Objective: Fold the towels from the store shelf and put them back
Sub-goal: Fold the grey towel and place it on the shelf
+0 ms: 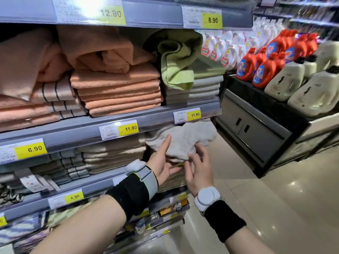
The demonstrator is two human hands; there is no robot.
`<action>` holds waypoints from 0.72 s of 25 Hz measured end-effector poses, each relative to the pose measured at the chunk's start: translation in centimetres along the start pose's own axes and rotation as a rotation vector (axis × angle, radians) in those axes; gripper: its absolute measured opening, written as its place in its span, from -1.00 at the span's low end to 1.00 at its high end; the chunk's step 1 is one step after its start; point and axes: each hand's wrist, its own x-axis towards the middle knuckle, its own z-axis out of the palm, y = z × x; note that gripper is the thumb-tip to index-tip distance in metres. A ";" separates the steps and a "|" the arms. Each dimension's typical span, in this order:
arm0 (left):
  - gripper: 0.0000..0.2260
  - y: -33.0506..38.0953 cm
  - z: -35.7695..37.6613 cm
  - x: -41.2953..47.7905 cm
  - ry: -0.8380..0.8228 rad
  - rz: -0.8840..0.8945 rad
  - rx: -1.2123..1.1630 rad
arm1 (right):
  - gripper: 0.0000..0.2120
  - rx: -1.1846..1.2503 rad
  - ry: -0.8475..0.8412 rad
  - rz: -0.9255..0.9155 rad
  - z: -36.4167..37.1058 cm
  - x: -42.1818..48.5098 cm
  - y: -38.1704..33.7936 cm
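A crumpled cream towel lies loosely on a stack of folded beige towels at the right end of the lower shelf. My left hand is open, with its thumb against the towel's left side and its fingers under the towel. My right hand has spread fingers that touch the towel's lower front edge. One shelf higher, a rumpled green towel sprawls over a folded grey-green stack, and loose peach towels top a folded peach pile.
Grey shelf rails with yellow price tags run across the front. More folded towels fill the lower shelf on the left. To the right, a black display stand carries red and white detergent bottles. Shiny tiled floor lies below.
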 end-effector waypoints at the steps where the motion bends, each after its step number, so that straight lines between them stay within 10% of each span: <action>1: -0.64 -0.2 -0.1 0.1 0.005 0.012 -0.022 | -0.84 0.008 -0.034 -0.003 -0.4 -0.8 0.3; 4: -0.75 -1.3 -0.4 0.3 0.090 0.105 0.010 | -0.78 0.268 -0.209 0.179 -1.0 -1.6 1.1; 10: -0.64 -1.7 -1.4 -1.0 0.023 0.317 0.366 | -0.50 0.917 -0.258 1.193 -3.0 3.0 0.1; 18: -0.74 -2.3 -3.4 -3.9 -0.154 0.135 0.365 | -0.71 1.155 0.019 1.112 -4.1 2.3 0.9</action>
